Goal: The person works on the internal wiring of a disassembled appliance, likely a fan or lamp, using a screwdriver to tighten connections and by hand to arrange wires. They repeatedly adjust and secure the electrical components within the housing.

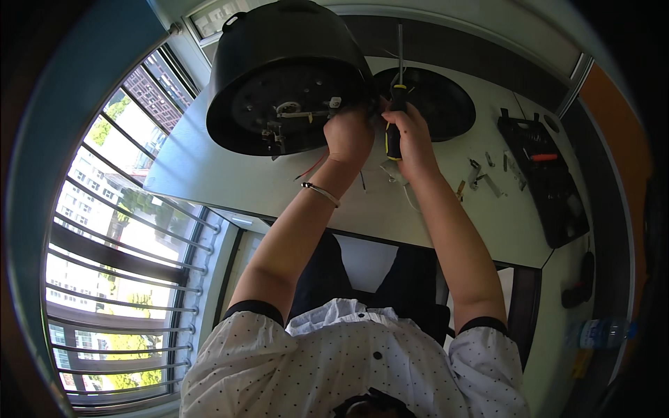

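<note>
A big black pot-shaped appliance housing (279, 49) lies tipped on the table, its open underside toward me with wiring and a white connector (334, 103) inside. My left hand (350, 136) is closed at the right edge of this underside; what its fingers hold is hidden. Just right of it, my right hand (412, 139) grips a screwdriver (394, 139) with a black and yellow handle, its shaft pointing up and away from me. The fingertips of both hands come close together. Behind the right hand lies a round black cover (446, 104).
Small metal parts (493, 184) are scattered on the white table (279, 188) to the right. Beyond them sits an open black tool case (540, 167) with a red-handled tool (544, 158). Loose wires hang near my wrists. A plastic bottle (603, 334) stands far right; a barred window (125, 279) is left.
</note>
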{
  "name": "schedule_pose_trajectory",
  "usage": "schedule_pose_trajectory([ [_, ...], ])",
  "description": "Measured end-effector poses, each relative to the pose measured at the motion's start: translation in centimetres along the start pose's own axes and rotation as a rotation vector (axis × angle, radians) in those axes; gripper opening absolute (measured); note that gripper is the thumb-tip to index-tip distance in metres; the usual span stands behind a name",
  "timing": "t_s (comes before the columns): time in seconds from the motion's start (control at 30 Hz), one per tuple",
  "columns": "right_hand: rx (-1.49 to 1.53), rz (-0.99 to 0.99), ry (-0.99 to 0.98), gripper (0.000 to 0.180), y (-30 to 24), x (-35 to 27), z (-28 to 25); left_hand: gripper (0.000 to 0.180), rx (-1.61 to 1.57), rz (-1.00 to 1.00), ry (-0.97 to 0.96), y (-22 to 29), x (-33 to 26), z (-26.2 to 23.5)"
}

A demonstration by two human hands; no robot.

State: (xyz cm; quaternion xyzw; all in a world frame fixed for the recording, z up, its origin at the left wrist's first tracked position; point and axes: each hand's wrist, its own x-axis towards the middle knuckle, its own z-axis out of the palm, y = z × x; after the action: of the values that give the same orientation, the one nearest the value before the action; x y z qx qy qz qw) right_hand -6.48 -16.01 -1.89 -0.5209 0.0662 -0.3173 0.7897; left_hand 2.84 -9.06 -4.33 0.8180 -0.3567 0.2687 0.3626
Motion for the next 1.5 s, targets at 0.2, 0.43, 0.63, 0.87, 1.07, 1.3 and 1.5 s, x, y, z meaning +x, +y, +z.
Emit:
schedule_pose_trajectory([
  [0.2,0.052,-0.006,-0.032,0.020,0.2,-0.1,-0.1,0.012,0.028,0.037,0.016,0.0,0.1,0.1],
  [0.43,-0.005,0.033,-0.071,0.023,-1.3,-1.7,-1.7,0.012,0.021,0.073,0.089,-0.4,-0.2,0.7],
  [0.63,-0.056,0.030,0.002,0.023,-4.3,-5.9,-3.6,0.010,0.166,0.013,0.019,0.1,-0.1,1.1],
  [0.87,-0.935,0.059,0.169,0.027,-6.9,-10.2,-8.3,0.012,0.022,0.181,0.130,-0.2,-0.8,-0.9],
  [1.07,-1.526,-0.026,0.311,0.041,-9.0,-13.4,-14.2,0.024,-0.015,0.498,0.448,1.3,-1.4,-8.3],
  [1.3,-1.764,-0.077,0.564,0.032,-8.1,-11.9,-16.7,0.021,-0.552,0.061,0.241,-0.2,1.8,-13.8],
  [1.5,-1.925,0.090,0.486,0.039,-9.6,-10.2,-18.5,0.017,0.099,0.539,0.356,1.5,2.5,-14.3],
])
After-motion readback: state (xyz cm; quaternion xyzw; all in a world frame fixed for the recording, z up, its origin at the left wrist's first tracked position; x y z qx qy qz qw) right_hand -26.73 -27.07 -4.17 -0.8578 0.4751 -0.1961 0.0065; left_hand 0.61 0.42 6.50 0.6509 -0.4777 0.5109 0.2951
